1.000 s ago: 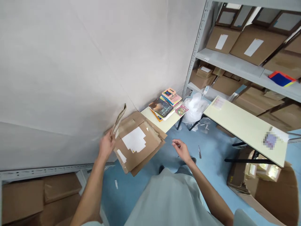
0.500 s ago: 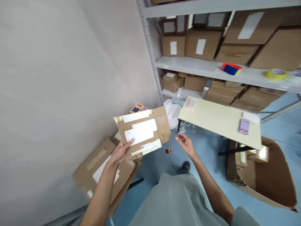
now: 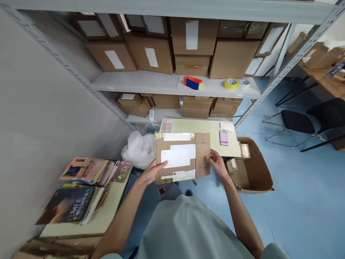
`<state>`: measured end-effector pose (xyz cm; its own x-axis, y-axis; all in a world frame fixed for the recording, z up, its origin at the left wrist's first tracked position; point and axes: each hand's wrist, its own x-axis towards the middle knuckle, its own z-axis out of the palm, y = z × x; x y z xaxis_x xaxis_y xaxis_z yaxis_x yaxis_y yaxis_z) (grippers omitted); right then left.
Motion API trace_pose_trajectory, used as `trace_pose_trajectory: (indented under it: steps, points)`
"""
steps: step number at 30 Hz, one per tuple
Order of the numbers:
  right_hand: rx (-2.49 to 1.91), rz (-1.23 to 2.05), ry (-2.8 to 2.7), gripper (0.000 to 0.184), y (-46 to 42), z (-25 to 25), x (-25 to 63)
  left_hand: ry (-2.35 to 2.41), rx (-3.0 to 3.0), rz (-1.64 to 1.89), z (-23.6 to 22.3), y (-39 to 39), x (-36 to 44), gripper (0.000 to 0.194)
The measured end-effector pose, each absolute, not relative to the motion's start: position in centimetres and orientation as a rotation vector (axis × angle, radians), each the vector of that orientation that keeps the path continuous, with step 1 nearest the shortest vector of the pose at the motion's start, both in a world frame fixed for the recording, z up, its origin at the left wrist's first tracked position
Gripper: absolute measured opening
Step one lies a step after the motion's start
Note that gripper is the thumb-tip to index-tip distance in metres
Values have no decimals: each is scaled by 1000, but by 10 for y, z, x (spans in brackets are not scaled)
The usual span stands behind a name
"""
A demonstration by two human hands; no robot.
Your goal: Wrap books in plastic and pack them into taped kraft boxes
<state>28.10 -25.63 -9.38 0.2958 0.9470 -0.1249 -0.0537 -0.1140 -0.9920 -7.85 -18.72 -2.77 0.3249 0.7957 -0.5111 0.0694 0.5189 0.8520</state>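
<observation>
A flat brown cardboard package with white paper labels and shiny tape along its edges is held level in front of my body. My left hand grips its left side, thumb on top over a label and fingers hidden beneath. At the right edge, my right hand pinches the package's plain brown end flap. Just beyond the package stands a pale yellow table, bearing a phone with a pinkish screen and a white paper.
Metal shelving with cardboard boxes stands ahead, holding tape rolls. An open carton sits on the floor at right. Stacked magazines lie on a table at left, near a white plastic bag. A black chair stands farther right.
My view has swung right, toward the shelving. My right hand, apart from the package before, now holds its right end. My left hand still holds the left side.
</observation>
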Motion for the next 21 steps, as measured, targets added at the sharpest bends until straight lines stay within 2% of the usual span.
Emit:
trace_pose_trajectory:
  steps: [7, 14, 21]
  points:
    - [-1442, 1062, -863, 56, -222, -85, 316, 1071, 1037, 575, -54, -83, -23, 90]
    - [-1632, 904, -869, 56, -160, -88, 330, 1045, 1175, 553, -89, 27, 19, 78]
    - [-1803, 747, -948, 47, -96, -114, 334, 1065, 1282, 544, -124, 89, 36, 64]
